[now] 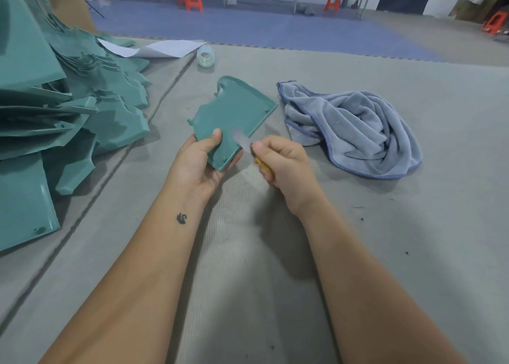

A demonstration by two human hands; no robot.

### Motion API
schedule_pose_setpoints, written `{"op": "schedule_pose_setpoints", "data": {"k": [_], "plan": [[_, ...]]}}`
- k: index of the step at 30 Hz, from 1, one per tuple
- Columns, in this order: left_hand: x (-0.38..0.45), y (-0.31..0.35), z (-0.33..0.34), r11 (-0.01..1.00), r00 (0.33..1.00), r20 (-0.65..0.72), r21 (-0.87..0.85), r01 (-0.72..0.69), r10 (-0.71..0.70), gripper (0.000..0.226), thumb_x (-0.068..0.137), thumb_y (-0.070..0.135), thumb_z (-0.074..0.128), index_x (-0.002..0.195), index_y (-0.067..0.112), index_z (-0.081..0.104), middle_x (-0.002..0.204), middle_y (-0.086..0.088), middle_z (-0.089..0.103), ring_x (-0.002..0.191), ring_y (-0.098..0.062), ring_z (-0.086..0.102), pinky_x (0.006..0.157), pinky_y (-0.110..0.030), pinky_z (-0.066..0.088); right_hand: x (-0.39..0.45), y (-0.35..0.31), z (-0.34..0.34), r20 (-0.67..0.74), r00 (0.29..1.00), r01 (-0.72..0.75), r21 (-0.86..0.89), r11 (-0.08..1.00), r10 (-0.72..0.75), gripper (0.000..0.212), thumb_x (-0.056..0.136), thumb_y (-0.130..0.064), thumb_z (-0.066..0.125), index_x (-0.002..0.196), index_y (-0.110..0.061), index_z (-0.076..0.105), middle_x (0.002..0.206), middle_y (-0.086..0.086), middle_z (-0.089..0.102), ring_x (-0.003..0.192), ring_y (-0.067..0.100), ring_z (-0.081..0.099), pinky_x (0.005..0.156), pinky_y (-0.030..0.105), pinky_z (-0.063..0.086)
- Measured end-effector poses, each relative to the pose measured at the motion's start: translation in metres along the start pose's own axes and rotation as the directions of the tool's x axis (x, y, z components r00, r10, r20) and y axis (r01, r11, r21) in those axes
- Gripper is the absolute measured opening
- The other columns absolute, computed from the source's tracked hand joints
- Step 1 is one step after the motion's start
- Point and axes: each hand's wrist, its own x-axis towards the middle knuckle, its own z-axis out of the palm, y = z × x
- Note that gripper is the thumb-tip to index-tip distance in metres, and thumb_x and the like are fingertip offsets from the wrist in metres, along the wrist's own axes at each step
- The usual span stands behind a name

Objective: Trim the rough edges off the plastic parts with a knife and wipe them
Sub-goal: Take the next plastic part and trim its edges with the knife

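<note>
Above the grey ribbed mat that covers the counter (248, 253), my left hand (197, 165) grips the flat teal plastic part with a raised rim (234, 110). The thumb lies on its upper face and the fingers are under its near corner, so the part is lifted and tilted away from me. My right hand (283, 165) is closed around the small yellow-handled knife (261, 163). The blade is blurred, and it seems to sit at the right edge of the part, just beside my left fingers.

I judge that the trimming step is in hand. To do it well, I would keep the blade at a low angle along the rim and push it away from the left hand, with short light strokes, so only the rough flash comes off. The left thumb is near the cutting line, so I would move it back first.

At the right of the part lies the crumpled blue-grey towel (352, 129), ready for wiping. On the left waits the big pile of teal plastic parts (68, 110).
</note>
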Motion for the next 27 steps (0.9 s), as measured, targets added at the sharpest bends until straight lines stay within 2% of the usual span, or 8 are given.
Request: {"op": "schedule_pose_setpoints", "data": {"k": [2,4,8,11,15,19,25,27], "plan": [[0.0,0.0,0.001,1.0,1.0,0.008,-0.017,0.004,-0.003,0.014,0.097,0.005,0.049,0.099,0.015,0.06,0.072,-0.001,0.074,0.065,-0.017,0.072,0.05,-0.027,0.056,0.0,0.004,0.003,-0.002,0.999,0.031,-0.128,0.991,-0.032,0.035,0.096,-0.009,0.056,0.062,-0.013,0.05,0.047,-0.006,0.037,0.046,0.008,0.029,0.046,0.019,0.026],[0.0,0.001,-0.001,1.0,1.0,0.0,0.018,0.012,-0.012,0.015,0.097,0.005,0.05,0.099,0.017,0.059,0.072,-0.001,0.074,0.064,-0.017,0.072,0.049,-0.026,0.055,0.003,0.005,0.001,-0.109,0.994,0.016,-0.123,0.992,-0.029,0.038,0.096,-0.012,0.058,0.059,-0.019,0.05,0.05,-0.007,0.037,0.049,0.009,0.029,0.049,0.023,0.025],[-0.001,0.005,-0.005,0.998,1.0,0.0,0.048,0.03,-0.03,0.017,0.095,0.004,0.052,0.102,0.019,0.059,0.073,0.0,0.074,0.066,-0.018,0.072,0.048,-0.026,0.055,0.012,0.006,-0.01,-0.356,0.928,-0.034,0.219,0.975,0.112,0.043,0.099,-0.017,0.054,0.057,-0.023,0.044,0.051,-0.005,0.031,0.043,0.007,0.022,0.038,0.019,0.019],[-0.002,0.006,-0.006,0.999,1.0,0.002,0.019,0.03,-0.03,0.016,0.095,0.005,0.053,0.102,0.018,0.059,0.072,0.0,0.074,0.064,-0.017,0.072,0.049,-0.025,0.055,0.016,0.005,-0.015,-0.435,0.877,-0.03,0.371,0.928,0.203,0.037,0.101,-0.023,0.05,0.065,-0.017,0.043,0.054,-0.003,0.033,0.042,0.007,0.022,0.036,0.019,0.019],[-0.002,0.003,-0.003,0.999,0.999,0.005,0.015,0.039,-0.039,0.016,0.095,0.005,0.053,0.103,0.017,0.06,0.074,-0.001,0.074,0.067,-0.019,0.073,0.05,-0.026,0.056,0.015,0.001,-0.016,-0.374,0.893,-0.076,0.425,0.902,0.251,0.029,0.098,-0.037,0.055,0.08,-0.016,0.047,0.055,-0.004,0.035,0.043,0.008,0.023,0.04,0.02,0.018],[-0.001,0.003,-0.003,0.999,0.999,-0.016,-0.013,0.05,-0.051,0.014,0.096,0.008,0.053,0.106,0.014,0.06,0.079,-0.004,0.075,0.07,-0.023,0.073,0.052,-0.028,0.056,0.012,-0.001,-0.018,-0.311,0.943,-0.015,0.319,0.948,0.119,0.022,0.098,-0.027,0.057,0.081,-0.019,0.046,0.055,-0.005,0.034,0.044,0.008,0.023,0.039,0.019,0.021],[-0.001,0.004,-0.002,0.994,0.998,-0.008,-0.087,0.066,-0.067,0.013,0.099,0.011,0.044,0.105,0.011,0.056,0.074,-0.007,0.074,0.067,-0.026,0.073,0.052,-0.032,0.057,0.011,0.001,-0.019,-0.306,0.952,0.045,0.152,0.987,0.004,0.033,0.103,-0.034,0.045,0.083,-0.018,0.066,0.057,-0.004,0.049,0.048,0.007,0.04,0.046,0.019,0.035],[0.0,0.004,-0.003,0.995,0.998,0.008,-0.075,0.062,-0.062,0.016,0.099,0.01,0.043,0.105,0.013,0.057,0.077,-0.006,0.075,0.07,-0.025,0.073,0.053,-0.032,0.057,0.011,0.003,-0.019,-0.299,0.954,0.051,0.132,0.99,-0.009,0.033,0.103,-0.033,0.045,0.083,-0.018,0.067,0.055,-0.003,0.047,0.047,0.007,0.038,0.045,0.019,0.032]]}}
